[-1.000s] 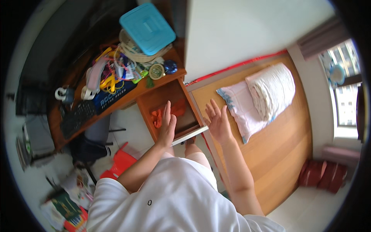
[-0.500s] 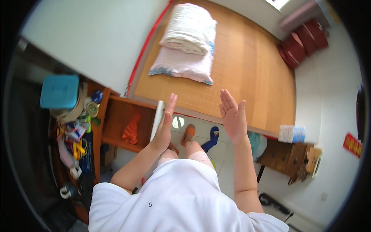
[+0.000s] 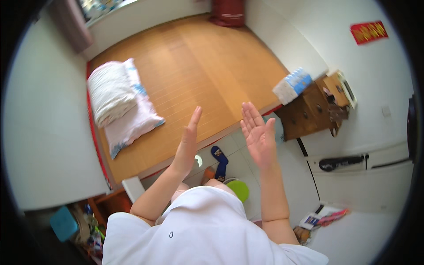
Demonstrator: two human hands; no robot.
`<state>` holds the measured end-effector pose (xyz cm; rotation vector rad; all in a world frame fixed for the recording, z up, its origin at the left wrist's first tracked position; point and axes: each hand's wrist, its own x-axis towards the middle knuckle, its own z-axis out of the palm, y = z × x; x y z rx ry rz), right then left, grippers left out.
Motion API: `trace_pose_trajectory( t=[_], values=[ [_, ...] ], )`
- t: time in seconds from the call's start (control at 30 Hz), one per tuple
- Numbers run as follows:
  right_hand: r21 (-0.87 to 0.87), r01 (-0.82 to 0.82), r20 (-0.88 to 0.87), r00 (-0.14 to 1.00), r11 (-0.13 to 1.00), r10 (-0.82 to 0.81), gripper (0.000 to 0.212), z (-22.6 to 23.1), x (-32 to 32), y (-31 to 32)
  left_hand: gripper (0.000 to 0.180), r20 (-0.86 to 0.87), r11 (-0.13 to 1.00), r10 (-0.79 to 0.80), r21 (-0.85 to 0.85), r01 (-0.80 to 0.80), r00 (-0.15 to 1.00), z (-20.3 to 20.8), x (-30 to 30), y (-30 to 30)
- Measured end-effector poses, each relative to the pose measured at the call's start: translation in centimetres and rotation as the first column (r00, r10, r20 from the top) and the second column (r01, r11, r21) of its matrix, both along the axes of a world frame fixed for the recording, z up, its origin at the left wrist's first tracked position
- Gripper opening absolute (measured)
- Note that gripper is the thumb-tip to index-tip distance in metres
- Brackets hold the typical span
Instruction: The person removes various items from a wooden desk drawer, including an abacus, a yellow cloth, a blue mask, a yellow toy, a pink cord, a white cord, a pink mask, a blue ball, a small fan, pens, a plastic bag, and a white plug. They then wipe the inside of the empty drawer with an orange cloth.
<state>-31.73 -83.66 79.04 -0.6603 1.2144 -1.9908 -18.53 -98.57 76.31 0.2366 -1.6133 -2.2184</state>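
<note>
While both forearms rise from the lower edge of the head view, I see the left hand (image 3: pixel 187 141) held edge-on, fingers straight and together, thumb tucked in line, gripping nothing. The right hand (image 3: pixel 258 132) stands just across from it with its palm turned toward the left hand, fingers spread a little and fully open, likewise empty. The two hands are apart, with a clear gap between them, and neither touches anything.

Behind and beyond the hands lies a low wooden bed platform (image 3: pixel 198 66) covered in a bamboo-coloured mat. On its left part rests a pink pillow (image 3: pixel 132 121) with a folded white blanket (image 3: pixel 108 90) lying on top of it, well apart from both hands. Below the hands, on the pale tiled floor (image 3: pixel 240 161), a dark blue slipper (image 3: pixel 219 159) lies just beside the bed's edge, nearest to the left wrist, and a green round object (image 3: pixel 238 190) shows near the person's knee.

To the right of the right hand stands a dark brown wooden cabinet (image 3: pixel 309 115) against the white wall, with a blue-and-white package (image 3: pixel 291 85) on its near end. A red paper strip (image 3: pixel 369 32) hangs on the wall above. At the lower left a turquoise lidded box (image 3: pixel 63 223) sits on a cluttered desk (image 3: pixel 88 229).
</note>
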Motion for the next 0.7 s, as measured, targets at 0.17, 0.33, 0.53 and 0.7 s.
trace_pose_trajectory(
  t=[0.17,0.33,0.53,0.7],
  values=[
    [0.012,0.189,0.011,0.982,0.982,-0.189,0.079,1.3,-5.4,5.0,0.078,-0.009,0.995,-0.088,0.053,0.088,0.996,0.8,-8.2,2.3],
    [0.017,0.361,0.032,0.932,0.932,-0.362,0.080,1.5,-8.2,8.0,0.077,0.015,0.967,-0.252,0.038,0.252,0.968,1.2,-13.4,3.2],
    [0.020,0.529,-0.014,0.848,0.848,-0.529,0.079,2.3,-9.6,8.8,0.076,-0.030,0.905,-0.422,0.051,0.423,0.906,2.1,-18.1,3.2],
    [0.034,0.626,-0.025,0.780,0.779,-0.625,0.079,2.0,-9.6,9.7,0.075,-0.047,0.824,-0.563,0.048,0.565,0.825,2.3,-20.6,4.6]
  ],
)
